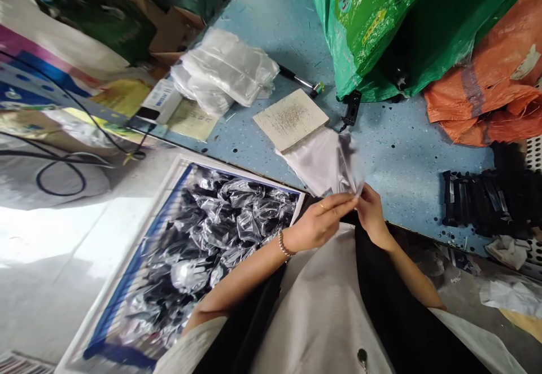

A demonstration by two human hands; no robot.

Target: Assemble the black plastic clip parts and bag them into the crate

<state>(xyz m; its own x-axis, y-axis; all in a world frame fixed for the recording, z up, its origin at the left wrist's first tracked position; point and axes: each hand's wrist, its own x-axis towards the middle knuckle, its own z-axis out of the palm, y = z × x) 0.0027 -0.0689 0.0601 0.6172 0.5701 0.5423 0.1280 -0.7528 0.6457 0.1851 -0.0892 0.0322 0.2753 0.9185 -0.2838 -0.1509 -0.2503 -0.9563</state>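
At the table's front edge, a clear plastic bag [349, 176] is pinched between my two hands, and a dark part shows blurred inside or behind it. My left hand [319, 224] has its fingers pressed together on the bag's near end. Close beside it, my right hand [372, 216] grips the same end, its fingertips partly hidden. Under the bag lies a stack of flat clear bags [311, 162], weighed down at its far end by a beige block [292, 117] with dark specks on top.
A crate [169, 165] of bagged black parts stands below on the left. Folded plastic bags [231, 69], a screwdriver-like tool [296, 78] and a small black part [352, 109] lie on the blue table [402, 165]. Green [359, 30] and orange sacks [478, 92] and black parts [478, 199] are at right.
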